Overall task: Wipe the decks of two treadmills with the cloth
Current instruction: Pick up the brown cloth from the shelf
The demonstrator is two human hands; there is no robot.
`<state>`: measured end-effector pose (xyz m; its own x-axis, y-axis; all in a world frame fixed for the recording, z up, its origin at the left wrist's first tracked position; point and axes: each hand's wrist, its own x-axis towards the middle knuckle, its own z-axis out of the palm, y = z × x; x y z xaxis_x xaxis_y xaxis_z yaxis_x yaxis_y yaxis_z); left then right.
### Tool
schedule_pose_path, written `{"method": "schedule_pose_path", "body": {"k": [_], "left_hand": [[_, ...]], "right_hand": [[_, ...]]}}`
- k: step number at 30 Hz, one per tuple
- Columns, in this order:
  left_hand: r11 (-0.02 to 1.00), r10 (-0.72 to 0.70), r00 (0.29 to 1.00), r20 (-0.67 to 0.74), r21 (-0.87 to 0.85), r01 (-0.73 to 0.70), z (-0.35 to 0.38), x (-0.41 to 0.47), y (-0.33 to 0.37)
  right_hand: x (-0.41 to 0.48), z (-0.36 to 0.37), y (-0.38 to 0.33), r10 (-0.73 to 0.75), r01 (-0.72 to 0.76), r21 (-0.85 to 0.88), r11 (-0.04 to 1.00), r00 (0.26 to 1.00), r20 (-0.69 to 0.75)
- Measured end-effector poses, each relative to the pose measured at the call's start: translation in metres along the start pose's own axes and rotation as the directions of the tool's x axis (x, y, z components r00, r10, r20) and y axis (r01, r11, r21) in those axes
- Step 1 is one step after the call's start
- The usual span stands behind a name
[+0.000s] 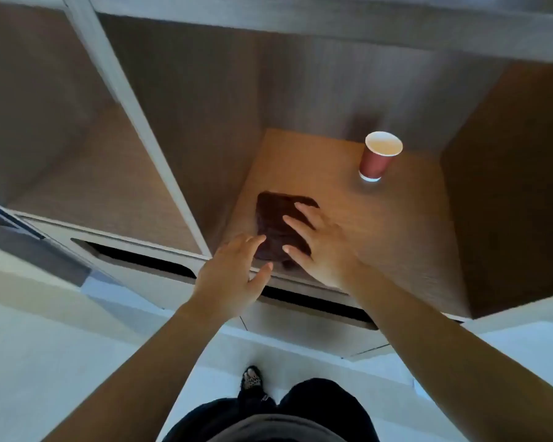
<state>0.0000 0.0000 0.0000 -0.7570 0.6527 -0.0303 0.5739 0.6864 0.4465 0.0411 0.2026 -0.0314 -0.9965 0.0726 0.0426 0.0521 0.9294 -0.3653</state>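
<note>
Head | left hand outstretched | right hand spread over cloth

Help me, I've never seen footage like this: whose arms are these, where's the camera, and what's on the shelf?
One picture, from a wide-angle camera worn on a person's head, looking down. The bare arms are that person's own. On the wooden shelf are a dark folded cloth and, farther back, an upright red paper cup. The right hand reaches over the cloth with straight fingers; the left hand is open at its near edge. Nothing is gripped.
</note>
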Motion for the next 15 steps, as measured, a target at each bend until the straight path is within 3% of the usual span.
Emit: {"method": "schedule_pose_path", "body": {"k": [4,11,15], "left_hand": [[0.994,-0.112,0.993,-0.037,-0.007,0.111,0.012,0.002,0.01],[0.963,-0.269,0.954,-0.132,-0.057,0.264,0.025,0.008,0.033],[0.942,-0.334,0.934,-0.124,-0.087,0.325,0.038,0.013,0.045]], "right_hand": [[0.012,0.015,0.014,-0.082,0.086,-0.029,0.996,0.988,0.128],[-0.026,0.01,0.046,-0.148,0.148,0.009,0.989,0.987,0.055],[-0.056,-0.003,0.068,-0.126,0.128,-0.011,0.992,0.988,0.092]]}}
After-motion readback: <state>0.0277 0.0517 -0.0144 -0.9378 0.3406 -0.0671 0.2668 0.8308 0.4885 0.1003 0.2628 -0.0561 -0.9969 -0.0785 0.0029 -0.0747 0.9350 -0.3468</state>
